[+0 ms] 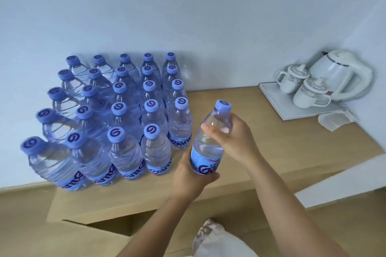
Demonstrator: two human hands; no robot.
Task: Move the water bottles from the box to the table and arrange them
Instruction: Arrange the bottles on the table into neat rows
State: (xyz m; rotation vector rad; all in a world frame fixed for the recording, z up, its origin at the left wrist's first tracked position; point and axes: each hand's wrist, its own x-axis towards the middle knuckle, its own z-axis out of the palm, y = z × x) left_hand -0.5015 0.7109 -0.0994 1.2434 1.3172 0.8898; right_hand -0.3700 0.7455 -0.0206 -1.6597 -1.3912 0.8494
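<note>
Several clear water bottles [117,123] with blue caps and blue labels stand in neat rows on the wooden table [261,131], against the wall at the left. I hold one more water bottle [208,148] above the table, just right of the front row. My left hand [188,177] grips its lower part around the label. My right hand [231,137] grips its upper body below the cap. The cardboard box [87,210] sits below the table's front edge; its inside is hidden.
A white tray [292,112] at the table's back right carries a white kettle [342,73] and two lidded white mugs [309,92]. A crumpled plastic wrapper [336,119] lies beside the tray. Bare tabletop lies between the bottles and the tray.
</note>
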